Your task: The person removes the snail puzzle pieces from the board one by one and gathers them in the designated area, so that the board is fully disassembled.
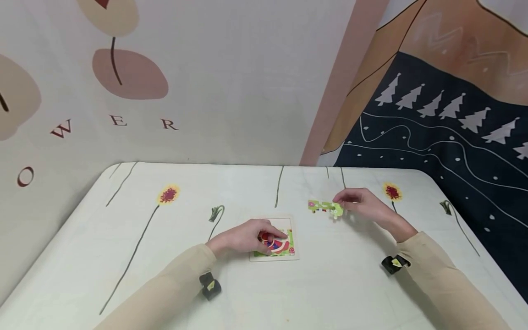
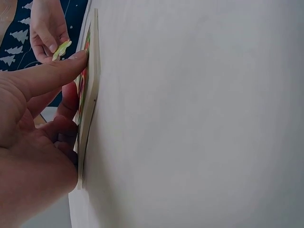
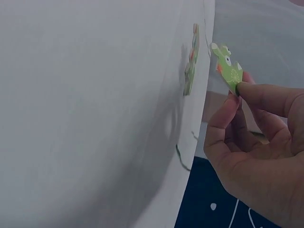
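Note:
On the table lies a square picture puzzle (image 1: 290, 238) in a pale tray (image 1: 274, 258), part of its picture under my left hand (image 1: 251, 236). That hand rests on the puzzle, with its thumb (image 2: 57, 73) stretched out onto the printed surface. My right hand (image 1: 365, 206) pinches a green puzzle piece (image 3: 230, 71) with an eye-like white spot between thumb and fingertips, raised above the table. Near it on the tabletop are loose green puzzle pieces (image 3: 191, 66), which the held one partly overlaps in the head view.
A white cloth with printed flowers (image 1: 168, 195) covers the table (image 1: 338, 284). Behind the table hangs a pale fabric backdrop (image 1: 239, 91), with a dark tree-patterned cloth (image 1: 412, 123) at the right. Each sleeve has a black wrist camera (image 1: 210, 286) beside it.

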`<state>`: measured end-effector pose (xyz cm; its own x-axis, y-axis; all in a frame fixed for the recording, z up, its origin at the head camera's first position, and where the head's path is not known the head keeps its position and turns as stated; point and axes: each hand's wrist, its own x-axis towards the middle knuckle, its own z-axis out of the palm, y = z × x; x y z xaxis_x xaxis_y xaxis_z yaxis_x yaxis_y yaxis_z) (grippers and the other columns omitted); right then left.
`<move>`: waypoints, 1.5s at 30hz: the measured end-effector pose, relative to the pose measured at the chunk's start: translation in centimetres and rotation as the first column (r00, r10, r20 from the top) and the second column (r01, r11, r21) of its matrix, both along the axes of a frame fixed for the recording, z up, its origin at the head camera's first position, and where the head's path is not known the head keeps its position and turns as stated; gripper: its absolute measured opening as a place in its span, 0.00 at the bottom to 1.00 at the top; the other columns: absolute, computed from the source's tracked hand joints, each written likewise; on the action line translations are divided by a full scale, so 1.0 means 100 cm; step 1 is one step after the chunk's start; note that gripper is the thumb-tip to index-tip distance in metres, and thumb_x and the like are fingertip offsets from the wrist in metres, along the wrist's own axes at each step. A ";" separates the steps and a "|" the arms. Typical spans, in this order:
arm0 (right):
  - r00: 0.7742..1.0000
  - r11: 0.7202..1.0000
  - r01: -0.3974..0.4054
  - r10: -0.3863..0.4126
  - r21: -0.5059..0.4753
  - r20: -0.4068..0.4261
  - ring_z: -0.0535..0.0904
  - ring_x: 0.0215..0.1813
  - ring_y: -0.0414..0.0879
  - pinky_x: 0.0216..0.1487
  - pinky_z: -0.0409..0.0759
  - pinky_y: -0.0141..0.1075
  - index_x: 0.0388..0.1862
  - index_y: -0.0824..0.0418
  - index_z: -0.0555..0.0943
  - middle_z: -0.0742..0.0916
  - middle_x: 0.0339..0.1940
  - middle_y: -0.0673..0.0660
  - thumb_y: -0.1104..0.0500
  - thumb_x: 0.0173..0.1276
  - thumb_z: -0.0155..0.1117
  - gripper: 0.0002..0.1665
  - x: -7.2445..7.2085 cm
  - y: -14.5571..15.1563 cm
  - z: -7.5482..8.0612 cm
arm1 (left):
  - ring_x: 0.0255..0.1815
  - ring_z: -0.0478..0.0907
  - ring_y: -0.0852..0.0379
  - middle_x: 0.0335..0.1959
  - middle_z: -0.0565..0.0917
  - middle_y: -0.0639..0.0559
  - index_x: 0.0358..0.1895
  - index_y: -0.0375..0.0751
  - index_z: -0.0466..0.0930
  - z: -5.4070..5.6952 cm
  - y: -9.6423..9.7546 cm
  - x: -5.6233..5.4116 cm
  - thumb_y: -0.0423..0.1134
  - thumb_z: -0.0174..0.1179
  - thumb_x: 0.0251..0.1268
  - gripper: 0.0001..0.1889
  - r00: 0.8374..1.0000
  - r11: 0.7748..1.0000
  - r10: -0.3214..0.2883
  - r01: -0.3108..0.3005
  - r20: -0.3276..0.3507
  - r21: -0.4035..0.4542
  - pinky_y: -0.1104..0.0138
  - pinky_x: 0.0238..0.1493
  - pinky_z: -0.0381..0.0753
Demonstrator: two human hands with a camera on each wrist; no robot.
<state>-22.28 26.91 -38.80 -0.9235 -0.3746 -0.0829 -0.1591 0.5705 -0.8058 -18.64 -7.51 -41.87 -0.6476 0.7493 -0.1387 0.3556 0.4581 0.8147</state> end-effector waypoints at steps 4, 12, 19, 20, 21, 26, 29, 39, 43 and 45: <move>1.000 1.000 0.005 -0.005 0.022 0.003 0.74 0.45 0.51 0.45 0.73 0.31 0.48 0.70 0.81 0.83 0.45 0.61 0.67 0.69 0.57 0.12 -0.001 0.008 0.000 | 0.40 0.69 0.58 0.37 0.75 0.56 0.57 0.42 0.82 0.000 0.000 0.000 0.28 0.67 0.54 0.23 1.000 1.000 -0.004 0.004 -0.001 -0.004 0.67 0.43 0.69; 0.999 1.000 0.008 -0.008 0.020 0.033 0.76 0.43 0.47 0.44 0.74 0.30 0.49 0.71 0.81 0.84 0.46 0.62 0.67 0.70 0.57 0.12 -0.004 0.017 -0.004 | 0.41 0.69 0.59 0.37 0.75 0.57 0.58 0.43 0.81 -0.001 -0.001 -0.001 0.28 0.67 0.54 0.24 1.000 1.000 -0.014 0.014 -0.012 -0.020 0.67 0.45 0.69; 0.993 0.996 0.053 -0.060 0.072 0.099 0.74 0.45 0.49 0.45 0.73 0.34 0.50 0.70 0.82 0.84 0.48 0.61 0.66 0.70 0.58 0.13 -0.008 0.019 -0.009 | 0.41 0.69 0.59 0.38 0.75 0.58 0.58 0.44 0.81 0.000 0.000 -0.001 0.29 0.67 0.56 0.24 1.000 0.999 -0.017 0.017 -0.008 -0.027 0.66 0.46 0.69; 0.992 0.995 0.062 -0.070 0.081 0.105 0.74 0.45 0.49 0.45 0.73 0.34 0.50 0.69 0.82 0.84 0.48 0.61 0.66 0.70 0.58 0.13 -0.009 0.019 -0.009 | 0.41 0.69 0.59 0.38 0.75 0.58 0.58 0.44 0.81 0.000 0.000 0.000 0.29 0.67 0.56 0.24 1.000 0.999 -0.017 0.017 -0.007 -0.028 0.66 0.46 0.69; 0.991 0.994 0.071 -0.080 0.088 0.107 0.74 0.44 0.49 0.44 0.73 0.34 0.50 0.69 0.83 0.84 0.48 0.61 0.66 0.70 0.58 0.13 -0.009 0.018 -0.010 | 0.41 0.69 0.59 0.38 0.75 0.58 0.58 0.44 0.81 0.000 0.000 0.000 0.29 0.67 0.56 0.24 1.000 0.999 -0.019 0.019 -0.008 -0.026 0.66 0.46 0.69; 0.987 0.989 0.108 -0.119 0.105 0.107 0.74 0.41 0.47 0.39 0.73 0.34 0.49 0.71 0.83 0.84 0.46 0.62 0.66 0.70 0.58 0.13 -0.010 0.015 -0.011 | 0.41 0.69 0.60 0.37 0.75 0.57 0.58 0.44 0.81 0.000 0.000 0.000 0.29 0.67 0.56 0.24 1.000 0.999 -0.026 0.025 -0.011 -0.020 0.67 0.45 0.69; 0.984 0.987 0.124 -0.136 0.106 0.117 0.73 0.39 0.46 0.37 0.73 0.35 0.49 0.72 0.82 0.84 0.44 0.61 0.66 0.70 0.58 0.13 -0.011 0.013 -0.010 | 0.41 0.69 0.60 0.37 0.75 0.57 0.58 0.44 0.81 0.000 -0.001 0.000 0.29 0.67 0.55 0.24 1.000 1.000 -0.023 0.023 -0.010 -0.022 0.67 0.45 0.69; 0.985 0.985 0.121 -0.135 0.126 0.108 0.74 0.36 0.47 0.35 0.74 0.34 0.47 0.71 0.83 0.85 0.41 0.60 0.66 0.69 0.59 0.12 -0.014 0.010 -0.012 | 0.42 0.69 0.59 0.38 0.75 0.57 0.58 0.43 0.81 -0.001 -0.001 -0.001 0.29 0.67 0.55 0.24 1.000 0.999 -0.028 0.028 -0.009 -0.019 0.66 0.47 0.69; 0.987 0.982 0.118 -0.132 0.146 0.091 0.74 0.36 0.47 0.35 0.74 0.35 0.46 0.71 0.84 0.85 0.40 0.59 0.67 0.68 0.59 0.12 -0.015 0.010 -0.012 | 0.43 0.69 0.60 0.39 0.75 0.58 0.59 0.44 0.81 0.000 -0.001 -0.001 0.29 0.66 0.56 0.24 1.000 0.999 -0.025 0.025 -0.008 -0.029 0.66 0.47 0.69; 0.986 0.979 0.126 -0.140 0.159 0.085 0.73 0.36 0.48 0.35 0.74 0.36 0.46 0.70 0.84 0.84 0.40 0.59 0.67 0.68 0.59 0.11 -0.016 0.009 -0.013 | 0.43 0.69 0.60 0.39 0.75 0.58 0.59 0.44 0.81 0.000 0.000 -0.002 0.29 0.66 0.56 0.24 1.000 0.999 -0.024 0.024 -0.006 -0.032 0.66 0.48 0.69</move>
